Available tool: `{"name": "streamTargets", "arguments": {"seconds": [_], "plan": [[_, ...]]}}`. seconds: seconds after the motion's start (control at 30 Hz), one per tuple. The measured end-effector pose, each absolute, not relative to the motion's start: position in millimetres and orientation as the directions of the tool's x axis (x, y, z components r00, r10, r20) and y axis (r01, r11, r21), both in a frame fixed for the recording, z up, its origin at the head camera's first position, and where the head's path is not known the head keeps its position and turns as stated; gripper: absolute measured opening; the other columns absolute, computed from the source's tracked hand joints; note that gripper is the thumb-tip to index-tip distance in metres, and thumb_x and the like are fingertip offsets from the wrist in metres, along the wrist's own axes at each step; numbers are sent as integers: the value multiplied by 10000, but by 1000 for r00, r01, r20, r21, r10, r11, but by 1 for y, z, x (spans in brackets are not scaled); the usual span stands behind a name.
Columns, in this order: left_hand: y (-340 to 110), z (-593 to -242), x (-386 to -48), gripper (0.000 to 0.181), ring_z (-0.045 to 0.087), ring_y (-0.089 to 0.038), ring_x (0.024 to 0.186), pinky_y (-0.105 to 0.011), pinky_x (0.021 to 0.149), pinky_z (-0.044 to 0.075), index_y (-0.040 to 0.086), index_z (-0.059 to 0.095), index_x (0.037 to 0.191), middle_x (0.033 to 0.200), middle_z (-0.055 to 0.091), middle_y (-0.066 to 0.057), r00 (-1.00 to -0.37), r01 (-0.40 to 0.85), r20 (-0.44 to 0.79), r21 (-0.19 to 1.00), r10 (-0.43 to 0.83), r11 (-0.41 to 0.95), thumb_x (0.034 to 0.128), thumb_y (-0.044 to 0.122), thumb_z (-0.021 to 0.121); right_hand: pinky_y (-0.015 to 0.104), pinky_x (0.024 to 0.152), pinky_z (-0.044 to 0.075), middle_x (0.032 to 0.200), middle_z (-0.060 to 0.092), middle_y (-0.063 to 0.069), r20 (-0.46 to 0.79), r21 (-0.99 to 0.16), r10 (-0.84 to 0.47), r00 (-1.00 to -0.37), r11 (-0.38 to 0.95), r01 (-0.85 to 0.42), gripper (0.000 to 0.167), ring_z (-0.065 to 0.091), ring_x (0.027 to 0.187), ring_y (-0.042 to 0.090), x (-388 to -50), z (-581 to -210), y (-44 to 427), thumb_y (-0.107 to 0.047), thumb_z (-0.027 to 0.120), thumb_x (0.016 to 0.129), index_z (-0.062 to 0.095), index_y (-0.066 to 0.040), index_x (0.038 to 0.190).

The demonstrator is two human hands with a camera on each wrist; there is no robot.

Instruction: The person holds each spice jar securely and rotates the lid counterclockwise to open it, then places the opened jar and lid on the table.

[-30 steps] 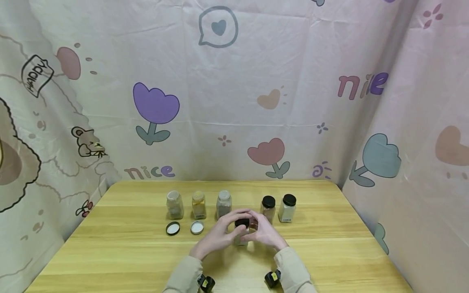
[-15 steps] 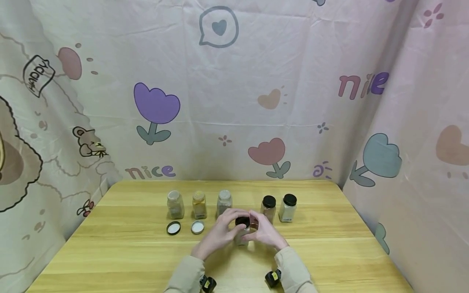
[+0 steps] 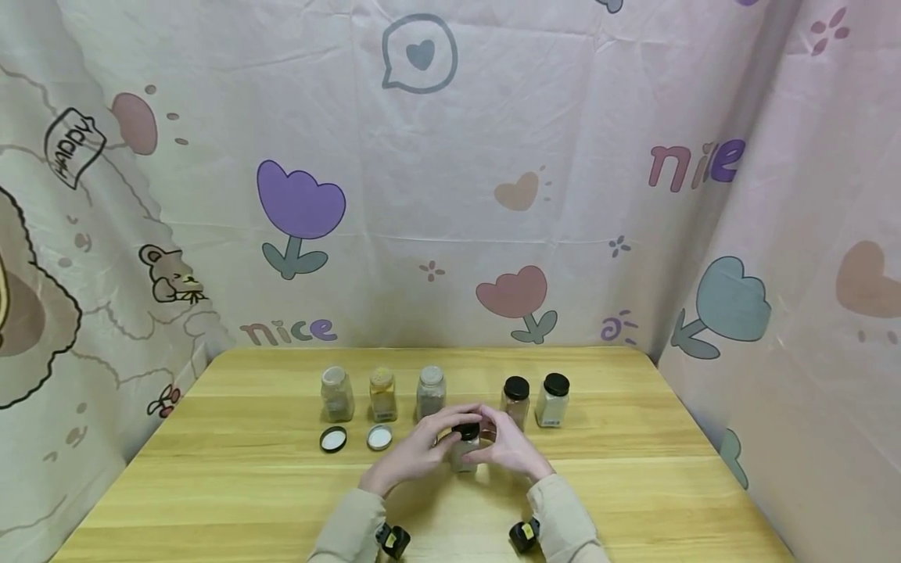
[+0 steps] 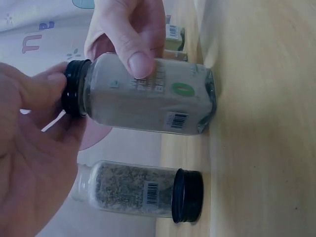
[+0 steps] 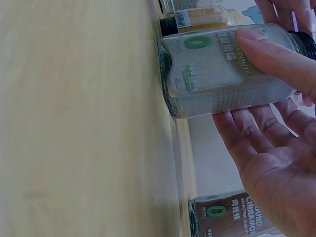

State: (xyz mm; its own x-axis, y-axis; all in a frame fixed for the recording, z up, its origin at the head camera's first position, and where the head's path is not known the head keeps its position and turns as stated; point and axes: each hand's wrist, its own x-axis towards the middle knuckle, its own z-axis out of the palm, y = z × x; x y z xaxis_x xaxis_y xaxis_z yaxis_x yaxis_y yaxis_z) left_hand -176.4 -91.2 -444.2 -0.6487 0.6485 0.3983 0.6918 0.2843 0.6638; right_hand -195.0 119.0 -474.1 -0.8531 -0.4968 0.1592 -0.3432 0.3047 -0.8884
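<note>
Pale patterned curtain (image 3: 422,156) bearing the word "nice" hangs behind a wood-grained surface (image 3: 246,477), where the cinnamon jar (image 5: 228,217) serves as landmark. Nearer the person than that jar and to its left is the held jar (image 4: 148,98), upright; whether its base touches the surface is hard to tell. The person's left hand (image 3: 415,452) pinches its black lid (image 4: 75,89), while the right hand (image 3: 512,447) grips the body, thumb on one face and fingers around the other side. It looks like glass: likely stiff, modestly heavy, somewhat slippery on its flat sides, and breakable if dropped. The broad body seems the best hold, with the lid's rim for turning. Its label shows a green oval (image 5: 197,42), "QUALITY", Chinese characters, and a barcode (image 4: 177,120); the finer print is too blurred to read. On the landmark, "CINNAMON" and "SELECTION QUALITY" can be made out.
</note>
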Motion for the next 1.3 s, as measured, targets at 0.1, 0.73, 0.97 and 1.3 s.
{"name": "streamTargets", "arguments": {"seconds": [0.1, 0.73, 0.97, 1.3], "plan": [[-92, -444, -177, 420, 517, -379, 1353, -407, 1144, 477, -10, 561, 1385, 1483, 532, -190, -642, 703, 401, 648, 653, 293, 977, -90, 503, 180, 997, 515, 1233, 654, 127, 154, -891, -495, -855, 305, -337, 635, 639, 1101, 153, -195, -475, 119, -93, 865, 772, 549, -23, 1319], [-89, -445, -174, 369, 515, -369, 1361, -465, 1148, 463, -14, 558, 1374, 1476, 534, -192, -636, 737, 466, 603, 614, 306, 1006, 1, 528, 183, 1017, 511, 1247, 650, 139, 145, -893, -493, -858, 308, -329, 692, 647, 1152, 256, -196, -476, 119, -106, 871, 763, 524, 5, 1351], [-91, -445, -175, 367, 571, -359, 1291, -438, 1113, 500, -41, 582, 1329, 1406, 600, -196, -591, 786, 510, 539, 625, 303, 966, -70, 535, 186, 1004, 515, 1231, 654, 136, 150, -889, -491, -858, 313, -334, 663, 646, 1112, 195, -196, -476, 119, -95, 867, 757, 540, -5, 1326], [-84, -445, -174, 356, 571, -244, 1213, -432, 1039, 540, 50, 625, 1282, 1281, 625, -75, -694, 718, 500, 532, 519, 448, 955, 186, 666, 168, 984, 512, 1118, 650, 107, 170, -902, -507, -845, 265, -341, 501, 636, 1037, 42, -196, -475, 119, -72, 858, 770, 578, -27, 1182]]}}
